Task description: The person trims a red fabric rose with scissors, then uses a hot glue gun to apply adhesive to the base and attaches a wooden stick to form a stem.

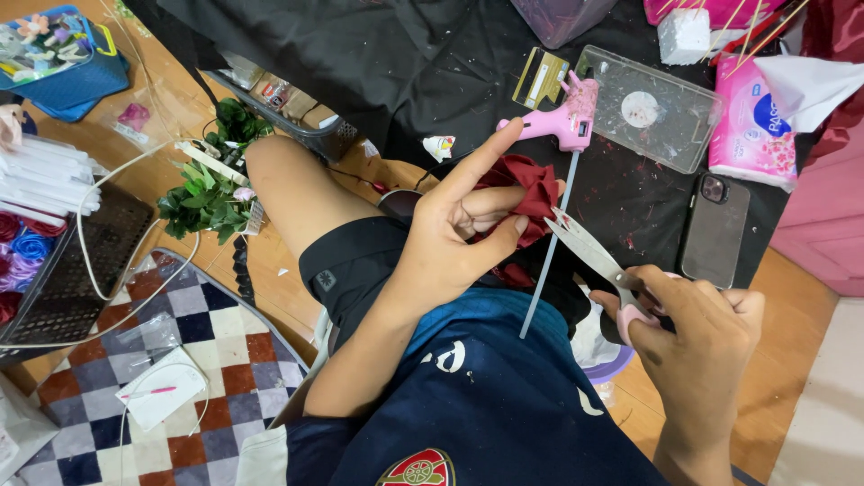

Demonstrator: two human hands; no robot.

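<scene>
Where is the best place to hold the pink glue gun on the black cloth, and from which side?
Probably by its handle, the short leg pointing up-left, on the glue gun. Come from the left: the clear plastic tray crowds its right side, and the glue stick trails down from the back.

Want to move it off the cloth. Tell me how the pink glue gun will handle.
The pink glue gun looks light, being small and plastic. It may tip: a long glue stick juts from its back. Its nozzle could be hot; that cannot be told.

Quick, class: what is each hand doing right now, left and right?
Left hand: closed on a dark red fabric flower, index finger extended.
Right hand: closed on the scissors, blades at the flower.
</scene>
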